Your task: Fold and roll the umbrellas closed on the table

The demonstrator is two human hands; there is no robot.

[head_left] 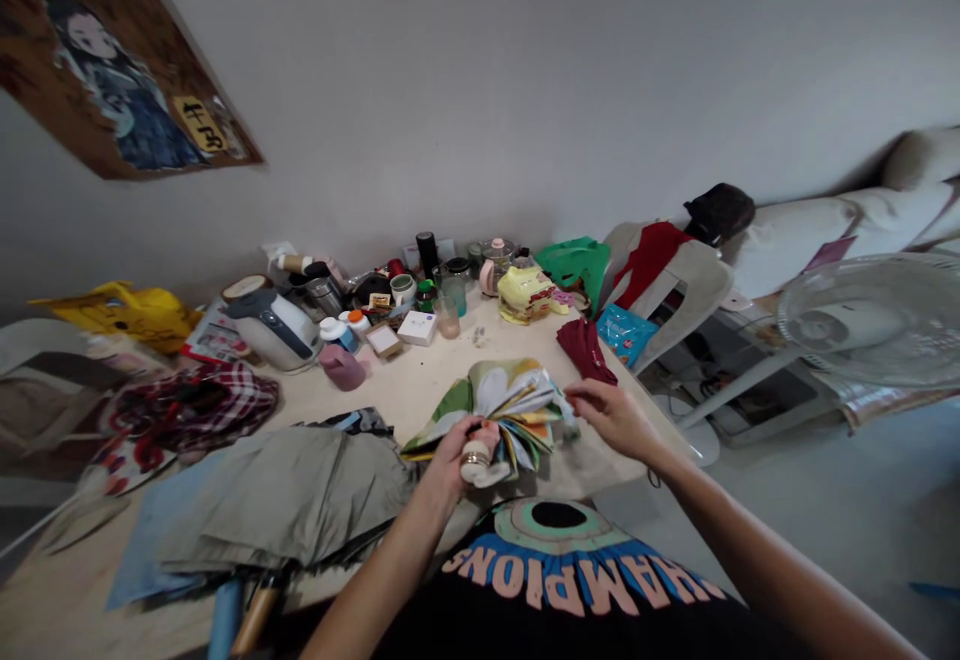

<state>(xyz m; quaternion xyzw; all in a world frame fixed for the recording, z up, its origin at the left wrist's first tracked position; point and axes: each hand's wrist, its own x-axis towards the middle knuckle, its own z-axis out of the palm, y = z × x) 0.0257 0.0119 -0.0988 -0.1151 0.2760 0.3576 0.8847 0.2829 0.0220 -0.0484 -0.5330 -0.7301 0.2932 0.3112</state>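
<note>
A folding umbrella point(510, 395) with green, white, yellow and orange patterned cloth is half gathered above the table's front edge, its folds fanned out. My left hand point(455, 452) is closed around it near the pale handle point(476, 462), which points toward me. At the umbrella's right side, my right hand point(611, 415) pinches the outer edge of a cloth fold between thumb and fingers. To the left lies a grey-beige umbrella point(292, 490), loosely folded over a light blue one point(150, 530). A dark red folded umbrella point(585, 348) rests beyond my right hand.
Along the wall stand an electric kettle point(274, 328), a pink cup point(343, 366), a white box point(418, 327), glasses point(448, 318) and a yellow package point(523, 292). Plaid cloth point(232, 395) lies at left. A chair point(686, 285) and a fan point(862, 325) stand at right.
</note>
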